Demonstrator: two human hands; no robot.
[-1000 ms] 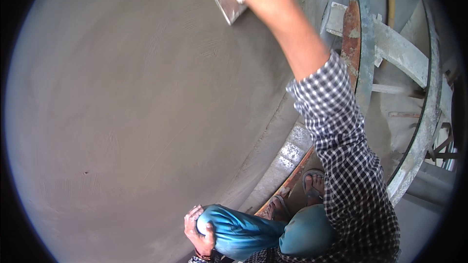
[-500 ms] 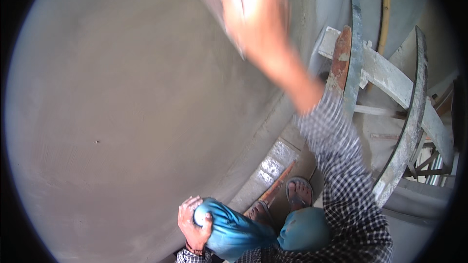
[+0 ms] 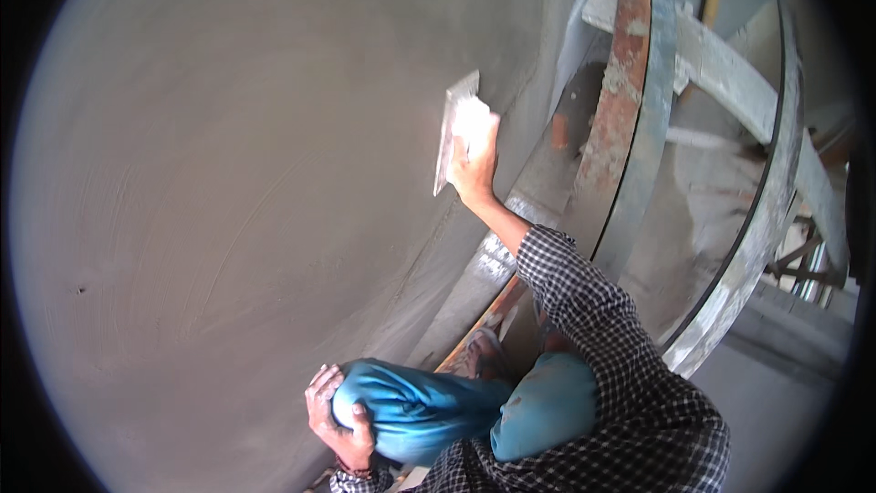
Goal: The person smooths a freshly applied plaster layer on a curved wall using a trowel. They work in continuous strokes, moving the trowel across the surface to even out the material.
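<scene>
My right hand [image 3: 476, 169] is closed round a plasterer's trowel [image 3: 445, 151], a flat metal blade seen nearly edge-on. The blade stands at the grey plastered wall [image 3: 237, 146], close to its right edge; whether it touches cannot be told. Strong glare washes out the upper fingers and hides the handle. Down at the lower middle, my left hand [image 3: 336, 415] is wrapped round my bent left knee [image 3: 401, 406] in blue trousers, thumb on one side and fingers on the other. Faint curved streaks mark the plaster on the left.
To my right, long curved boards crowd the space: a rusty, plaster-stained one [image 3: 625, 64], a grey one [image 3: 652, 119] and another farther right [image 3: 766, 183]. A whitish plank [image 3: 730, 78] crosses behind them. My sandalled foot [image 3: 479, 356] is beside a reddish strip [image 3: 502, 306] below the wall.
My right hand has brought the trowel down from the top of the view toward me, its arm now bent. My left hand stays on the knee. The view has shifted.
</scene>
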